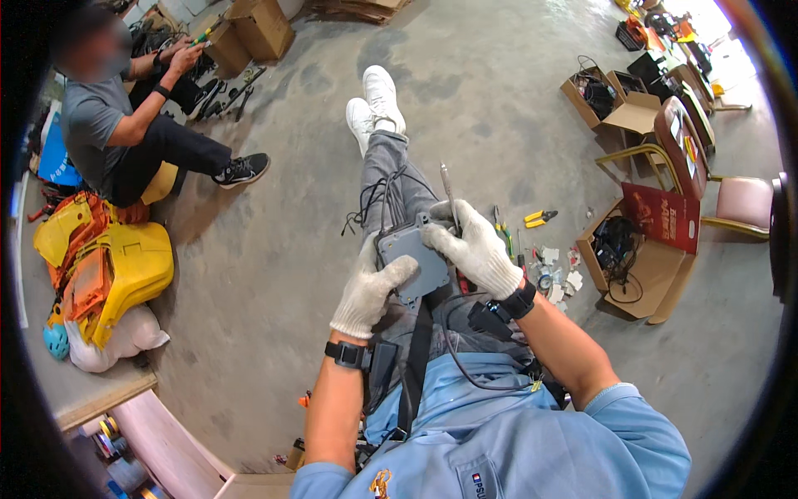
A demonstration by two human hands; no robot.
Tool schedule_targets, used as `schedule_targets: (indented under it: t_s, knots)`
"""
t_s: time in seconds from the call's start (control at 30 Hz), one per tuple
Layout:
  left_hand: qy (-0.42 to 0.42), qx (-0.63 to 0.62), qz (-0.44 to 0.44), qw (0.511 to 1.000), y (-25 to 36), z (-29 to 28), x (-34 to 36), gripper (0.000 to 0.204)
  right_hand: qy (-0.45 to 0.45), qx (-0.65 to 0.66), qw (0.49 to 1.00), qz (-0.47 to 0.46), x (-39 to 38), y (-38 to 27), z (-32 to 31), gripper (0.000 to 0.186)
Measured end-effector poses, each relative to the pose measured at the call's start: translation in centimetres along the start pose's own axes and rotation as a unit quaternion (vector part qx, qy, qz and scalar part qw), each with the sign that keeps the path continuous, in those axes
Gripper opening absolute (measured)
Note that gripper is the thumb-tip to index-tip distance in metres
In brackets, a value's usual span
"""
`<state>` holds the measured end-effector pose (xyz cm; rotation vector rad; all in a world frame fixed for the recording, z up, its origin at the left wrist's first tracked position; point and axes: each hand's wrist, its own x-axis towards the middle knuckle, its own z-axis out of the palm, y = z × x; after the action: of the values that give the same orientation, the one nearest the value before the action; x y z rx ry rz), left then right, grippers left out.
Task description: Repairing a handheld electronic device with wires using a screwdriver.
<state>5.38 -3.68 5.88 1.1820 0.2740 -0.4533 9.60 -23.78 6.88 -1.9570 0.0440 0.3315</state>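
Observation:
A flat grey box (416,264) with dark cables rests above my lap. My left hand (371,287), in a white knitted glove, grips its left side, the thumb lying over the top face. At the box's upper right corner is my right hand (475,254), gloved the same way. Between its fingers a slim metal screwdriver (450,191) points up and away from me. Black cables (378,195) trail from the box's far side across my grey trousers. Another dark cable (453,353) loops over my lap toward my blue shirt.
Yellow-handled pliers (540,219), more hand tools and small white scraps (550,255) lie on the floor at right. Beyond them stand an open carton (665,287) of black cables and a chair (657,154). At left a co-worker (125,116) sits near yellow plastic shells (137,270).

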Motion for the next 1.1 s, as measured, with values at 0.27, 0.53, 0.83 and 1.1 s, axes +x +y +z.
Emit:
schedule_targets:
  t_s: [0.27, 0.53, 0.83, 1.1]
  knots:
    - [0.009, 0.037, 0.076, 0.996, 2.9, 0.5, -1.6, 0.073, -0.213, 0.128, 0.964, 0.098, -1.2, -1.9, -2.7, 0.053]
    - [0.001, 0.03, 0.105, 0.994, 3.5, 0.8, -2.6, 0.074, -0.202, 0.164, 0.965, 0.042, -1.9, -2.5, -2.4, 0.056]
    - [-0.011, 0.026, 0.106, 0.994, 3.6, 0.9, -3.1, 0.075, -0.146, 0.16, 0.976, 0.011, -2.7, -2.4, -1.8, 0.059]
    - [0.015, -0.083, 0.106, 0.991, 1.6, -0.3, -2.3, 0.087, -0.098, 0.002, 0.993, -0.061, -4.2, -5.8, -0.5, 0.059]
